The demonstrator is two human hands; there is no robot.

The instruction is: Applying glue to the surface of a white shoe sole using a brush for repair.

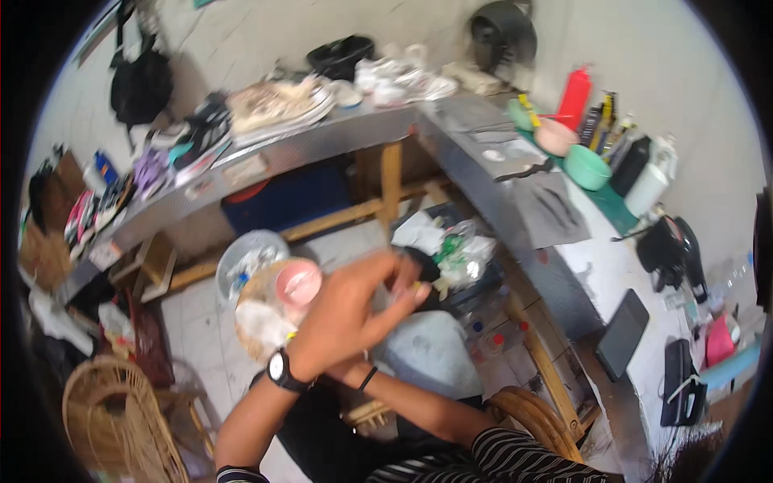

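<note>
My left hand, with a dark-strapped watch on its wrist, is raised across the middle of the head view and blurred. Its fingers curl toward the thumb, and a small yellow bit shows by the thumb tip; what it is I cannot make out. My right hand, below a black wristband, is mostly hidden behind the left one. Just beyond the hands, a pink bowl and a white cloth-like piece rest on a round tan surface. Pale blue fabric lies over my lap.
A grey bucket stands behind the round surface. Shoes line the back bench. On the right bench are a green bowl, bottles and a phone. A wicker chair is at left, plastic bottles on the floor at right.
</note>
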